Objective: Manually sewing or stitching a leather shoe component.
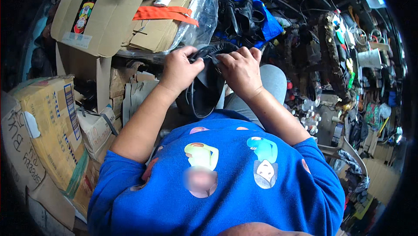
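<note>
A dark, hollow, leather-like piece hangs over my lap; its exact kind does not show. At its far edge my left hand pinches the rim between thumb and fingers. My right hand is closed on the same rim a little to the right, knuckles up and fingertips mostly hidden. Something small and pale shows by the right fingertips, too small to name. The lower part of the piece droops between my hands, close to my blue shirt.
Cardboard boxes crowd the left side. Flattened cardboard with an orange strip lies ahead. Black footwear-like items rest on a blue bag beyond my hands. Cluttered shelves and small white bottles stand at right.
</note>
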### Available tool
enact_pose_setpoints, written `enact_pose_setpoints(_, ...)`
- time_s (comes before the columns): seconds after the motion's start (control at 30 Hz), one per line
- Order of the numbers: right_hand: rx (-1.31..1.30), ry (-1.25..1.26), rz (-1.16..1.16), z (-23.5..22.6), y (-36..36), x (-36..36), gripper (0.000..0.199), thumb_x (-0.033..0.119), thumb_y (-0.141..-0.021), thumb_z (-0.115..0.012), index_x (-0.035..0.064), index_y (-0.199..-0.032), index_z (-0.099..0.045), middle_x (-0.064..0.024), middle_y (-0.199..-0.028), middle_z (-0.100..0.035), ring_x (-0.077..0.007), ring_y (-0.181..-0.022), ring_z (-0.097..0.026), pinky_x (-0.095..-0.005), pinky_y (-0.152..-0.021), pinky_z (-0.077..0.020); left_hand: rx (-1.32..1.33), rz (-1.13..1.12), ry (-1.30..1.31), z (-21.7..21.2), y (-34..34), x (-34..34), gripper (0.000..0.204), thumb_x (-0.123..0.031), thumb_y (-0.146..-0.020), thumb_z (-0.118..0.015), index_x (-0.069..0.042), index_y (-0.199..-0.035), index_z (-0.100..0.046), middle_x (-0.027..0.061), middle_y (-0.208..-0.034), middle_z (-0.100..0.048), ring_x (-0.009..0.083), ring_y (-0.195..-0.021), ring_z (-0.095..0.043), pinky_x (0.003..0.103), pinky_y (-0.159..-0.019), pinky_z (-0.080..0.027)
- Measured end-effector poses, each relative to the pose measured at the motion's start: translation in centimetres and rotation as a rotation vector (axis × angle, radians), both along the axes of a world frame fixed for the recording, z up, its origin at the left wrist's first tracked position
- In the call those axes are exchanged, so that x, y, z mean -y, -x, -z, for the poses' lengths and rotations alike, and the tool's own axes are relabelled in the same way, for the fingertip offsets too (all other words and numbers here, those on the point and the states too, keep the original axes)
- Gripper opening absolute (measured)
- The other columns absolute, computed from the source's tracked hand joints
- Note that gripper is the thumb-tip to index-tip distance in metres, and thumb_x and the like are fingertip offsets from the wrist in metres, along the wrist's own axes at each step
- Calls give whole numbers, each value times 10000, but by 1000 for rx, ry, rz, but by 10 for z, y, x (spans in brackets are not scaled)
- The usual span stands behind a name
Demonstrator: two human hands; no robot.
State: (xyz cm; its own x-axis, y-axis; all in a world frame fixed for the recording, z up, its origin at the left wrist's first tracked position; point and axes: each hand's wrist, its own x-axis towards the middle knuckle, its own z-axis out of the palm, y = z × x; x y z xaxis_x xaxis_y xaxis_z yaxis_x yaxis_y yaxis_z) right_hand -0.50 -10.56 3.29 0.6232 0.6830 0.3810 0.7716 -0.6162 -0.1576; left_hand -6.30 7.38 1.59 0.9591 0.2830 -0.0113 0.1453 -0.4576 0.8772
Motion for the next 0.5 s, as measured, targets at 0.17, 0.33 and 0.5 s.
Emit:
enact_pose_setpoints(0.17, -38, 68, 20, 1, -4, 1, 66, 194, -735, -608, 179, -741, -672, 6, -735, -611, -202, -854, -522, -407, -827, -314, 3, -14, 85, 3, -5, 0, 251, -142, -715, -662, 21, -905, -663, 131, -687, -653, 143, -596, -610, 290, -607, -487)
enact_pose_setpoints(0.33, -38, 105, 19, 11, -5, -3, 58, 173, -729, -586, 160, -740, -642, 2, -732, -591, -212, -860, -513, -408, -837, -313, 9, -20, 156, 10, -5, 0, 228, -144, -719, -656, 6, -890, -671, 133, -697, -660, 147, -620, -619, 295, -619, -485)
enact_pose_setpoints(0.5, -16, 64, 29, 16, -4, -8, 74, 146, -720, -562, 142, -771, -615, -10, -774, -581, -219, -892, -500, -406, -845, -318, -1, -7, 116, -5, -2, 4, 206, -151, -722, -650, -10, -869, -678, 140, -701, -659, 171, -629, -628, 309, -628, -488)
